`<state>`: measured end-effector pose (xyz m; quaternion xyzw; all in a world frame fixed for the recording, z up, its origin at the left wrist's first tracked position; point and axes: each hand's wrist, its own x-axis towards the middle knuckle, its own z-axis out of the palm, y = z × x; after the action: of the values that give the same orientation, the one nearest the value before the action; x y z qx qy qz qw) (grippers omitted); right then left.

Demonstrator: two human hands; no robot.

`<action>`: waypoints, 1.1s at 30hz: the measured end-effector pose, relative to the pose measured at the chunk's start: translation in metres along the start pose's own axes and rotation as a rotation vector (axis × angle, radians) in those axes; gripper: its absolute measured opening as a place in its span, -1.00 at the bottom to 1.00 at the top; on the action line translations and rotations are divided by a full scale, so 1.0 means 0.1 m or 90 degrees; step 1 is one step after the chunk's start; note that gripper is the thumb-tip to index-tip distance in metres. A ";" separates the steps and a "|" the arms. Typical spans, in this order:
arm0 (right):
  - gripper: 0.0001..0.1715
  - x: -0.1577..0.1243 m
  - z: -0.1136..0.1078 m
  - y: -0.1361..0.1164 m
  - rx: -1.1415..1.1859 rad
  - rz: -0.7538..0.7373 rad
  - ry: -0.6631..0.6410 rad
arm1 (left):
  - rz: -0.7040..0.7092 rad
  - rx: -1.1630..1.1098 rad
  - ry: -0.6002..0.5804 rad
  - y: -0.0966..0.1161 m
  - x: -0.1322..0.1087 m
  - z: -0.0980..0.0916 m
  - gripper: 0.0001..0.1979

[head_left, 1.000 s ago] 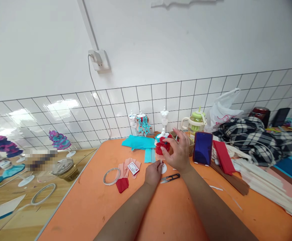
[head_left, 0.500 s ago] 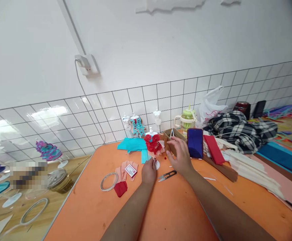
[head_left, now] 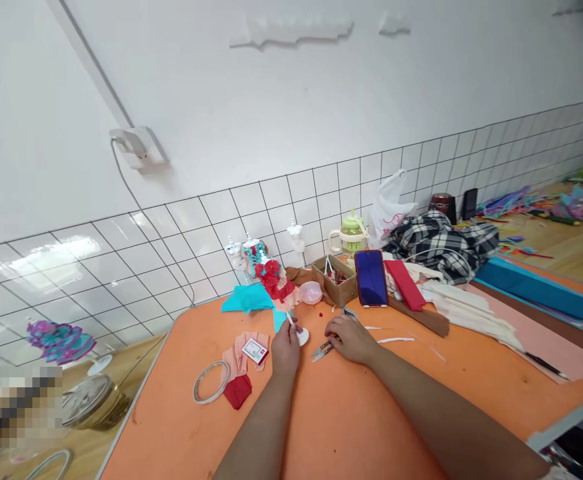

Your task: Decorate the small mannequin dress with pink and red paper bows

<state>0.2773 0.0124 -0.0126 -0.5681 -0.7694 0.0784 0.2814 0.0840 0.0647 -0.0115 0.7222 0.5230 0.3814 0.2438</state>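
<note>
My left hand is closed around the stem of a miniature dress form, just above its round white base. The form wears a red ruffled dress with pale pink at the hem and tilts to the left. My right hand is closed over the handles of small thread snips, whose blades point left on the table. Left of my left hand lie pink fabric pieces with a white label card, a red fabric piece and a roll of narrow tape.
Behind my hands are turquoise fabric, a pink bowl, an open brown box and a phone. A green-lidded jug and other dress forms stand by the wall. Fabric strips cover the right side.
My right hand has come down from beside the box onto the snips. The dress form has tilted left in my left hand. The camera view has turned to the right.
</note>
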 end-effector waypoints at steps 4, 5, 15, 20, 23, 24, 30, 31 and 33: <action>-0.81 0.00 0.03 0.02 0.004 -0.005 -0.001 | -0.014 -0.011 0.007 -0.04 0.01 0.01 -0.69; -0.80 0.00 0.04 0.02 0.006 -0.008 0.000 | -0.011 -0.015 0.010 -0.05 0.01 0.02 -0.69; -0.80 0.00 0.11 0.07 0.015 -0.011 0.004 | 0.010 -0.030 0.012 -0.13 0.00 0.05 -0.72; -0.80 0.00 0.08 0.06 0.026 -0.006 -0.003 | 0.010 -0.022 0.006 -0.14 0.00 0.06 -0.73; -0.80 -0.01 0.07 0.08 0.037 -0.004 -0.008 | 0.009 -0.024 0.012 -0.13 0.00 0.07 -0.70; -0.80 -0.01 0.06 0.08 0.046 -0.001 -0.004 | 0.009 -0.025 0.015 -0.13 0.00 0.07 -0.69; -0.79 0.10 0.10 -0.22 0.413 0.170 0.128 | 0.014 -0.038 0.006 -0.11 0.01 0.06 -0.71; -0.73 0.14 0.11 -0.31 0.568 0.236 0.127 | 0.013 -0.038 0.001 -0.11 0.01 0.05 -0.71; -0.59 0.23 0.12 -0.50 0.889 0.320 0.074 | 0.008 -0.031 -0.009 -0.10 0.01 0.05 -0.72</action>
<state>0.2257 0.0187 0.0075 -0.4193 -0.3710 0.5810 0.5908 0.0822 0.0690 -0.0216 0.7219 0.5071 0.3907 0.2627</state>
